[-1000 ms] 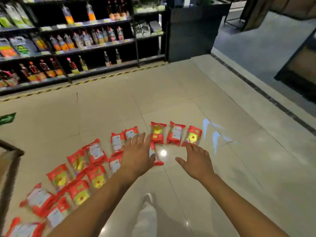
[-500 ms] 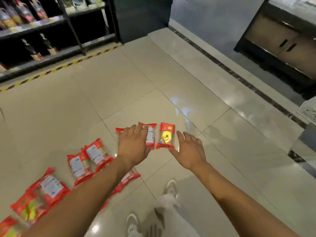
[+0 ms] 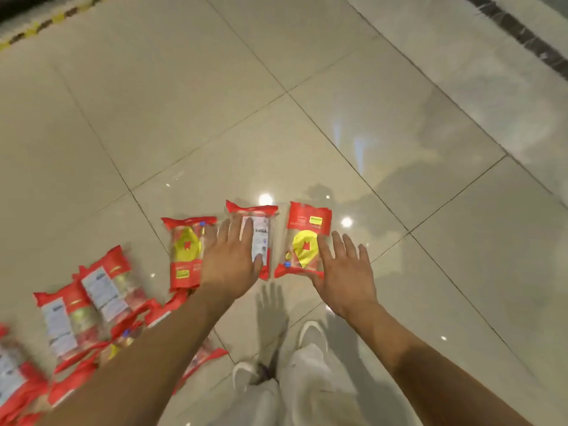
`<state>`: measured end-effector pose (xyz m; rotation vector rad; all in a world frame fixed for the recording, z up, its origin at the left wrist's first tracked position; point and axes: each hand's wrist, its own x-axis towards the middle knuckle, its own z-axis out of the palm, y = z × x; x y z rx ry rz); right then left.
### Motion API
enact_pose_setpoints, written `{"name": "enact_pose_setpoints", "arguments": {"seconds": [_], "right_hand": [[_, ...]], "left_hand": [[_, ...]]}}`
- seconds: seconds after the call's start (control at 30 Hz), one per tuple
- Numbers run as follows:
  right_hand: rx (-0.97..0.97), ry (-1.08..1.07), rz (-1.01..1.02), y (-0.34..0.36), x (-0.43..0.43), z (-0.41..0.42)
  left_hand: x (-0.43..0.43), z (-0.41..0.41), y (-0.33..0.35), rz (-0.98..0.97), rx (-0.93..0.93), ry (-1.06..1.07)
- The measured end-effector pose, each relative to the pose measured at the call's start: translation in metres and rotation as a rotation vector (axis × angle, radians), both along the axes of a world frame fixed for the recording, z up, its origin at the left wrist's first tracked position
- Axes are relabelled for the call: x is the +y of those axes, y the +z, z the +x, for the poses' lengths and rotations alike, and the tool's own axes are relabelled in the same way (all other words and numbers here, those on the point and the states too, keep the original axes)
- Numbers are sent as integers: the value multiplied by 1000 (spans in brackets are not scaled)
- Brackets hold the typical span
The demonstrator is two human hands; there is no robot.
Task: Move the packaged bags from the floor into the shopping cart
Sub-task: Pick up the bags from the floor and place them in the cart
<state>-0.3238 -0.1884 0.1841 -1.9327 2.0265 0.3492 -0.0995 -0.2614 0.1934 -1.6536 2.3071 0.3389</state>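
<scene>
Several red packaged bags lie on the tiled floor. Three lie side by side just ahead of me: a left bag [image 3: 184,250] with a yellow mark, a middle bag [image 3: 259,235] with its white label up, and a right bag [image 3: 304,238] with a yellow mark. My left hand [image 3: 230,259] hovers flat over the middle bag, fingers spread, covering part of it. My right hand [image 3: 344,269] is spread over the right bag's lower right edge. Neither hand grips anything. More bags [image 3: 101,290] are heaped at lower left, partly hidden by my left forearm. The shopping cart is out of view.
My white shoes [image 3: 310,336] and light trousers stand just behind the bags. A yellow-black floor stripe [image 3: 37,29] runs along the top left. A dark border strip [image 3: 522,35] crosses the floor at top right. Glossy tiles stretch beyond the bags.
The view has tilted down and moved closer to the floor; the shelves have left the view. Both hands have lowered onto the three front bags, which look larger.
</scene>
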Motion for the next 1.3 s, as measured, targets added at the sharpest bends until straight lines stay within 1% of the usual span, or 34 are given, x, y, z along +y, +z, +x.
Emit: {"name": "enact_pose_setpoints", "arguments": {"seconds": [0.07, 0.17, 0.2, 0.23, 0.3, 0.37, 0.43, 0.5, 0.57, 0.67, 0.73, 0.8, 0.83, 0.87, 0.97, 1.03, 1.13, 1.2, 1.3], "right_hand": [[9, -11, 45, -72, -8, -7], [-30, -79, 119, -175, -16, -11], [-82, -153, 126, -205, -20, -13], [-169, -276, 143, -234, -23, -15], [-429, -590, 164, -285, -31, -19], [-710, -828, 160, -329, -37, -26], [-893, -950, 159, -361, -44, -32], [-979, -1038, 173, -375, -49, -31], [-992, -1067, 180, -374, -52, -29], [-954, -1010, 159, -335, -51, -28], [-937, -1014, 105, -287, -46, -32], [-941, -1036, 97, -226, -39, -33], [-924, -1022, 116, -202, -34, -31], [-897, -1002, 135, -172, -27, -28], [-828, -953, 172, -94, 4, -24], [-815, -956, 185, -43, 31, -25], [-882, -935, 214, 54, 69, -15], [-935, -864, 236, 129, 87, 3], [-1059, -733, 233, 236, 106, 39]], "left_hand": [[-12, 3, -78, 75, 4, 62], [-24, 20, -188, 189, 97, 260], [-28, 29, -223, 233, 152, 355], [-32, 38, -255, 261, 227, 456], [-41, 55, -314, 318, 376, 656], [-52, 64, -356, 356, 563, 850], [-62, 66, -375, 408, 732, 1009], [-66, 63, -386, 537, 857, 1096], [-65, 56, -382, 579, 881, 1100], [-57, 47, -354, 471, 858, 1130], [-46, 49, -320, 440, 909, 1161], [-24, 48, -253, 458, 915, 1215], [-11, 47, -228, 475, 949, 1230], [4, 45, -189, 474, 986, 1236], [55, 42, -97, 452, 1021, 1258], [90, 50, -42, 437, 995, 1265], [145, 67, 47, 424, 997, 1302], [180, 81, 112, 401, 1018, 1325], [236, 107, 210, 283, 1097, 1357]]}}
